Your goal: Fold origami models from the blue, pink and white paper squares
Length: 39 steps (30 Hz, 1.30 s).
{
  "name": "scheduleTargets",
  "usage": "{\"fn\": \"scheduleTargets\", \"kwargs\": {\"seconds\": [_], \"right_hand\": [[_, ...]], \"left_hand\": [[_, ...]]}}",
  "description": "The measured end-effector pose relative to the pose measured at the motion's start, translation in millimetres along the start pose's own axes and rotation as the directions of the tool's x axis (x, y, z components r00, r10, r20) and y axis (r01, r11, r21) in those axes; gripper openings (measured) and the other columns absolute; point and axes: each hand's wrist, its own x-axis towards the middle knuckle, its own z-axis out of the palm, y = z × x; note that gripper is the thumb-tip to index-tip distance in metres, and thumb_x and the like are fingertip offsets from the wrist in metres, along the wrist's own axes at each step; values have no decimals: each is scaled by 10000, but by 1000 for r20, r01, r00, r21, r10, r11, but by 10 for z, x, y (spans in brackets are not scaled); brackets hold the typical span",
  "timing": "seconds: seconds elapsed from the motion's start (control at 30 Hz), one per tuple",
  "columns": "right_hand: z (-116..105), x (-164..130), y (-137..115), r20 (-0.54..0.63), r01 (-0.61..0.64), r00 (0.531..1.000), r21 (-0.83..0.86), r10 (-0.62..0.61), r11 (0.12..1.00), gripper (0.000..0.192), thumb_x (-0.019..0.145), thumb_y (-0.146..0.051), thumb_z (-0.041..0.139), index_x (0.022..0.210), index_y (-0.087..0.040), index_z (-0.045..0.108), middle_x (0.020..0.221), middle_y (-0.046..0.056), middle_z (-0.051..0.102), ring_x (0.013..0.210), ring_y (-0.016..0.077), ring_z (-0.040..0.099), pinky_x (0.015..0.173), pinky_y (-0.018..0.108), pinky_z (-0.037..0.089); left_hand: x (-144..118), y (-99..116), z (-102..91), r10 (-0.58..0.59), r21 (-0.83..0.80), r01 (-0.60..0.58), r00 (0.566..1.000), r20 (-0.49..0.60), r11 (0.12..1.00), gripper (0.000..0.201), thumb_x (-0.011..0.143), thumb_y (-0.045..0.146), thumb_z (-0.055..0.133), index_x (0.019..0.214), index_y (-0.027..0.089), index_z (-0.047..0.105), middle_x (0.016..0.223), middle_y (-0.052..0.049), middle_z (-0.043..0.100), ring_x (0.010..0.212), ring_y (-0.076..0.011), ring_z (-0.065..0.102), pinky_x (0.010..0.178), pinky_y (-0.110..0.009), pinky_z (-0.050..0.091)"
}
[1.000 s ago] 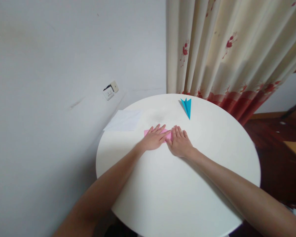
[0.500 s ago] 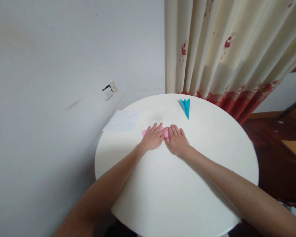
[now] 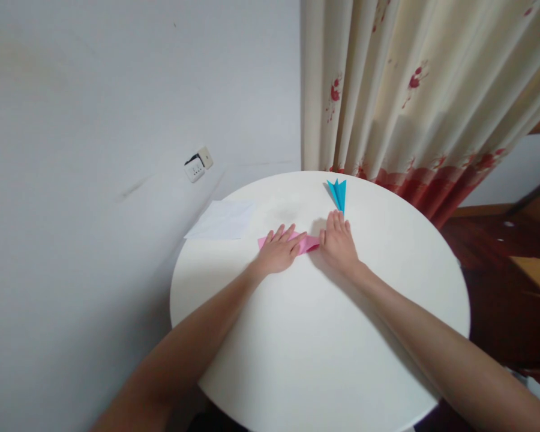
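The folding looks to be at an early stage: the pink sheet of paper lies as a narrow, flattened strip on the round white desk, near its far side, with no wings or nose shaped yet as far as I can see. The left hand lies flat on the strip, fingers spread, covering most of it. The right hand rests open and flat just beside the strip's right end, where a pink corner pokes out. A finished blue paper plane sits beyond the right fingertips, and a white sheet of paper lies at the desk's left edge.
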Motion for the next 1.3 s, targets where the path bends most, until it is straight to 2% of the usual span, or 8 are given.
{"fn": "scheduleTargets", "kwargs": {"seconds": [0.13, 0.27, 0.5, 0.77, 0.97, 1.07, 1.17, 1.3], "right_hand": [[44, -93, -228, 118, 213, 970, 16, -214, 977, 595, 977, -268, 205, 1493, 25, 249, 1577, 199, 223, 1480, 268, 137, 1182, 433, 131], [112, -173, -256, 213, 212, 954, 25, -212, 977, 610, 994, -345, 200, 1493, -4, 280, 1570, 195, 249, 1470, 279, 179, 1176, 449, 146], [80, -180, -210, 223, 223, 949, 29, -224, 974, 550, 999, -366, 253, 1512, -173, 299, 1587, 156, 232, 1468, 285, 189, 1157, 478, 151], [70, -190, -222, 227, 219, 949, 27, -220, 975, 545, 1002, -360, 256, 1511, -169, 300, 1586, 161, 232, 1467, 283, 190, 1154, 472, 143], [9, -189, -250, 173, 189, 964, 80, -201, 979, 486, 979, -331, 346, 1415, -149, 458, 1515, 166, 379, 1407, 286, 309, 1121, 446, 228], [-70, -144, -212, 178, 205, 957, 140, -228, 969, 356, 966, -279, 380, 1116, -154, 677, 1286, 151, 592, 1238, 259, 481, 1031, 364, 336], [-145, -97, -146, 180, 205, 954, 182, -238, 962, 330, 956, -233, 403, 892, -163, 720, 1055, 132, 663, 1084, 242, 549, 933, 313, 384], [-198, -90, -95, 170, 116, 974, 183, -148, 976, 224, 907, -209, 486, 967, -171, 699, 1028, 126, 643, 999, 250, 566, 803, 299, 413]], "left_hand": [[18, 22, 12, -12, 25, 12, 1000, 6, 1000, 531, 994, 462, 162, 1497, 356, 295, 1619, -1, 170, 1483, -318, 115, 1162, -581, 152], [29, 28, 10, -26, 25, 25, 1000, 1, 999, 552, 990, 473, 159, 1516, 331, 245, 1617, 11, 172, 1487, -298, 109, 1169, -562, 153], [28, -54, -29, -160, -9, 160, 987, 22, 987, 649, 963, 547, 199, 1530, 231, 210, 1615, -45, 164, 1484, -319, 104, 1163, -562, 156], [37, -75, -25, -252, -14, 251, 968, 0, 968, 734, 937, 603, 223, 1526, 166, 215, 1615, -84, 144, 1485, -315, 106, 1173, -547, 143], [-15, -55, -46, -177, -13, 178, 984, 25, 984, 699, 944, 599, 225, 1529, 216, 217, 1617, -60, 135, 1488, -311, 88, 1155, -612, 118], [-45, -16, -72, -105, -21, 106, 993, 59, 994, 659, 952, 575, 247, 1530, 261, 212, 1621, -36, 113, 1490, -312, 69, 1149, -627, 100], [-70, 51, -97, 8, -43, -4, 996, 88, 999, 615, 960, 555, 252, 1526, 317, 212, 1623, -2, 111, 1492, -306, 51, 1144, -637, 87], [-85, 126, -107, 75, -65, -70, 995, 71, 995, 608, 966, 549, 246, 1525, 313, 216, 1620, -7, 131, 1492, -298, 55, 1144, -638, 76]]}}
